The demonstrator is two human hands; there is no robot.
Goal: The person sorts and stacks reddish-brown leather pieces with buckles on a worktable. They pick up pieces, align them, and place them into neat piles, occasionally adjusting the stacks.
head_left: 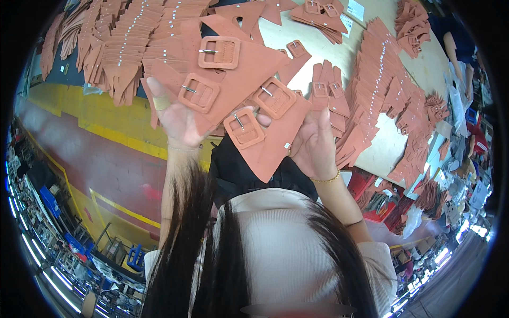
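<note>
Two flat, pointed orange-brown leather pieces with covered square buckles lie across my hands in front of my body. My left hand (180,119), palm up with a plaster round its thumb, carries the left leather piece (238,79); its fingers are mostly hidden underneath, and some fingertips show between the pieces. My right hand (316,146) holds the right leather piece (273,151) by its right edge, thumb raised and fingers behind it. Each piece bears two buckles with metal prongs, such as the upper left buckle (218,52) and the lower buckle (244,129). The pieces overlap slightly near the middle.
Long overlapping rows of similar leather pieces (130,53) lie at the far left, and another row (366,95) runs along the pale table (384,146) at right. Red crates (379,209) stand below the table. Another person's arm (455,58) shows at far right.
</note>
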